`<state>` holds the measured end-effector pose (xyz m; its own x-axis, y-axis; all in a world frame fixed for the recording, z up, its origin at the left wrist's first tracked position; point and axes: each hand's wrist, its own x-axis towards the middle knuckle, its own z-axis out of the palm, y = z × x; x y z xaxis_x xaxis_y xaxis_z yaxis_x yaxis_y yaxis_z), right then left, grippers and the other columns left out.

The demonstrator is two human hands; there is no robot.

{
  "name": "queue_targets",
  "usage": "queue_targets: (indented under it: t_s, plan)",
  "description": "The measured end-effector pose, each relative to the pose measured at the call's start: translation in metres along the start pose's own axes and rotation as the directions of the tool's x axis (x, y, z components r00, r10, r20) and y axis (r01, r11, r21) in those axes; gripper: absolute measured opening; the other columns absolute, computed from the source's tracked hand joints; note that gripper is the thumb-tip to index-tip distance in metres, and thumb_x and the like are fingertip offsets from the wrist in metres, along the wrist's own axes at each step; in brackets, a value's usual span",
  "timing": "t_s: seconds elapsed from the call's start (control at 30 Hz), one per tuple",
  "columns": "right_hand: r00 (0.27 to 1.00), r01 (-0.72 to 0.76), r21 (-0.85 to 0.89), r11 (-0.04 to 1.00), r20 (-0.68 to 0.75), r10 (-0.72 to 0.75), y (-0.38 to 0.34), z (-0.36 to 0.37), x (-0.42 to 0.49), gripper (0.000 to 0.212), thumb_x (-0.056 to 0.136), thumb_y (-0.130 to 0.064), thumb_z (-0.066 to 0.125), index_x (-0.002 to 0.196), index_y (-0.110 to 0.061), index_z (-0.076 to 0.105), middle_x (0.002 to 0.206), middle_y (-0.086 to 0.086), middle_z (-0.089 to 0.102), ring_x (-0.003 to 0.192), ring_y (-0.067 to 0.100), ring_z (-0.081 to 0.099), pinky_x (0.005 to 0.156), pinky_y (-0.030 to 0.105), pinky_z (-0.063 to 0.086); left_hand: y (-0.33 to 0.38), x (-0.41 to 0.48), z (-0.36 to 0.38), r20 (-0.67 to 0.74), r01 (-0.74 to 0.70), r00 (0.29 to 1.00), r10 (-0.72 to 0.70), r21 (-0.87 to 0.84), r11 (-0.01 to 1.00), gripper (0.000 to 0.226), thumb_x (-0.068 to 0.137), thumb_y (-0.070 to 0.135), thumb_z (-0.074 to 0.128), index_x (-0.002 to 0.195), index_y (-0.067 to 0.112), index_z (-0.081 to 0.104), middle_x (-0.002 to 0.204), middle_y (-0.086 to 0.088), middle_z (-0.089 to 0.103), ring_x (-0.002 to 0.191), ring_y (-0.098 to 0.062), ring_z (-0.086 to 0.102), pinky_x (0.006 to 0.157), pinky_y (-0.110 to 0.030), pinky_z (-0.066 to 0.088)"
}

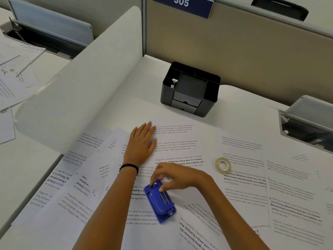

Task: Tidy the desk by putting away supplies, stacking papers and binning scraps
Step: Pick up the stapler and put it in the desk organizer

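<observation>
Across scattered sheets (pixel 241 192) printed "Village life is a peaceful, close-knit", the right hand (pixel 177 177) grips the blue hole punch (pixel 161 202) by its far end, the left hand (pixel 142 141) lies flat on paper, a "305" sign (pixel 182 4) above.

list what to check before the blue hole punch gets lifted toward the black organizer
1. right hand grips hole punch: ok, fingers curled on its far end.
2. left hand pressing papers flat: ok.
3. Punch slot free of paper: cannot tell.
4. organizer has open compartments: ok; whether the punch fits, cannot tell.
5. tape roll out of the path: ok, lies apart at right.
</observation>
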<state>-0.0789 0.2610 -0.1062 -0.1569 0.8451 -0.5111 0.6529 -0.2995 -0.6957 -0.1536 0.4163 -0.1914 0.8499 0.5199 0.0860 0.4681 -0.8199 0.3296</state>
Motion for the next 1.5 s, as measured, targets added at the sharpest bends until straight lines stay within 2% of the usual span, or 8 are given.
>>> queue_targets:
  t_s: [0.3, 0.37, 0.53, 0.7, 1.0, 1.13, 1.23, 1.5]
  plan:
    - [0.997, -0.028, -0.03, 0.999, -0.07, 0.026, 0.011, -0.003, -0.004, 0.034, 0.077, -0.008, 0.069, 0.107, -0.014, 0.056, 0.111, 0.003, 0.05, 0.092, 0.005, 0.043, 0.073, 0.009, 0.034, 0.0, -0.001, 0.0, -0.006, 0.002, 1.0, -0.002, -0.003, 1.0, 0.06, 0.091, 0.047, 0.016, 0.142, 0.017, 0.03, 0.15, -0.005, 0.027, 0.139, -0.021, 0.024, 0.114, -0.033, 0.006]
    - [0.995, -0.046, -0.007, 0.999, -0.089, 0.045, 0.014, -0.006, -0.007, 0.034, 0.077, -0.01, 0.069, 0.106, -0.015, 0.054, 0.106, -0.002, 0.049, 0.087, 0.004, 0.044, 0.071, 0.011, 0.036, 0.001, -0.001, 0.0, -0.01, 0.001, 1.0, -0.001, -0.002, 1.0, 0.06, 0.091, 0.047, 0.016, 0.142, 0.017, 0.031, 0.15, -0.005, 0.028, 0.139, -0.022, 0.025, 0.114, -0.033, 0.006]
    - [0.989, -0.098, 0.051, 0.994, -0.103, 0.103, 0.021, -0.02, -0.013, 0.028, 0.076, -0.018, 0.072, 0.095, -0.016, 0.052, 0.1, 0.002, 0.058, 0.091, 0.019, 0.054, 0.079, 0.035, 0.047, 0.001, 0.0, -0.001, -0.004, 0.003, 1.0, -0.003, 0.004, 1.0, 0.062, 0.09, 0.047, 0.014, 0.142, 0.017, 0.029, 0.151, -0.004, 0.026, 0.14, -0.021, 0.022, 0.114, -0.032, 0.004]
    - [0.975, -0.125, 0.098, 0.987, -0.174, 0.141, 0.017, -0.029, -0.012, 0.016, 0.087, -0.027, 0.059, 0.082, -0.013, 0.053, 0.073, -0.01, 0.053, 0.066, 0.004, 0.046, 0.064, 0.02, 0.039, 0.001, 0.0, 0.0, 0.005, 0.007, 1.0, -0.007, 0.005, 1.0, 0.062, 0.09, 0.048, 0.013, 0.143, 0.017, 0.027, 0.152, -0.005, 0.024, 0.14, -0.021, 0.021, 0.114, -0.032, 0.004]
    - [0.974, -0.151, 0.042, 0.988, -0.162, 0.156, 0.015, -0.029, -0.01, 0.019, 0.085, -0.021, 0.063, 0.1, -0.011, 0.063, 0.098, 0.002, 0.065, 0.083, 0.008, 0.055, 0.08, 0.027, 0.048, 0.004, -0.002, -0.003, 0.002, 0.011, 1.0, -0.011, -0.014, 1.0, 0.063, 0.089, 0.048, 0.014, 0.143, 0.017, 0.028, 0.151, -0.005, 0.025, 0.14, -0.021, 0.022, 0.114, -0.033, 0.006]
    - [0.98, -0.11, 0.04, 0.993, -0.162, 0.115, 0.013, -0.03, -0.012, 0.018, 0.086, -0.018, 0.062, 0.102, -0.009, 0.061, 0.098, 0.001, 0.063, 0.079, 0.004, 0.053, 0.074, 0.018, 0.045, 0.004, -0.002, -0.004, 0.005, 0.015, 1.0, -0.015, -0.011, 1.0, 0.063, 0.089, 0.048, 0.013, 0.143, 0.017, 0.028, 0.151, -0.004, 0.025, 0.14, -0.02, 0.022, 0.114, -0.032, 0.005]
    - [0.981, -0.075, 0.064, 0.995, -0.177, 0.085, 0.012, -0.034, -0.013, 0.018, 0.086, -0.016, 0.061, 0.102, -0.009, 0.06, 0.094, -0.004, 0.06, 0.081, 0.004, 0.054, 0.079, 0.024, 0.048, 0.004, -0.002, -0.004, 0.012, 0.019, 1.0, -0.019, -0.006, 1.0, 0.063, 0.089, 0.048, 0.013, 0.143, 0.018, 0.028, 0.151, -0.004, 0.024, 0.14, -0.02, 0.022, 0.113, -0.032, 0.004]
    - [0.901, -0.045, 0.055, 0.997, -0.429, 0.064, 0.012, -0.066, -0.023, 0.01, 0.089, -0.017, 0.056, 0.099, -0.017, 0.056, 0.096, -0.004, 0.062, 0.088, 0.012, 0.058, 0.08, 0.028, 0.051, 0.004, -0.002, -0.004, 0.025, 0.026, 0.999, -0.026, -0.013, 1.0, 0.065, 0.088, 0.051, 0.009, 0.144, 0.02, 0.022, 0.153, -0.002, 0.019, 0.141, -0.019, 0.017, 0.113, -0.031, 0.002]
